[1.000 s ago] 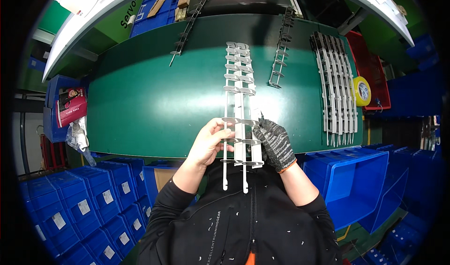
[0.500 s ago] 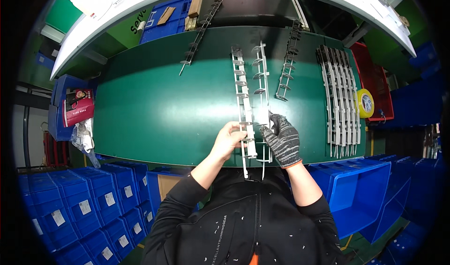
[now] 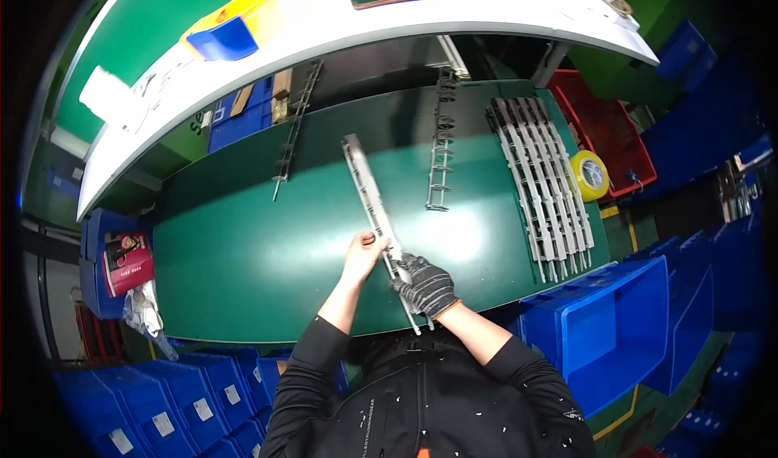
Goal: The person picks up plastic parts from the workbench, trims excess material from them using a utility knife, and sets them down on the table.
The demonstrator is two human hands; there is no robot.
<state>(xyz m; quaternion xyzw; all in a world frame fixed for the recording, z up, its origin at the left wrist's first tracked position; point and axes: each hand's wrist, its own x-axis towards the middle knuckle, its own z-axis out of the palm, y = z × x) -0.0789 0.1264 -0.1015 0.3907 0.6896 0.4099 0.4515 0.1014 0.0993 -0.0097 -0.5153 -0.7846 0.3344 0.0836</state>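
Well, we had both hands closed on the long silver metal rail [image 3: 374,207] at centre frame: our bare left hand [image 3: 362,253] pinched its edge, while our right hand in the dark knit glove [image 3: 426,286] gripped it just below. The rail ran tilted from the lower middle up toward the upper left, over the green table [image 3: 243,255]. A stack of similar grey rails [image 3: 541,174] lay at the right, beside a yellow tape roll [image 3: 589,175].
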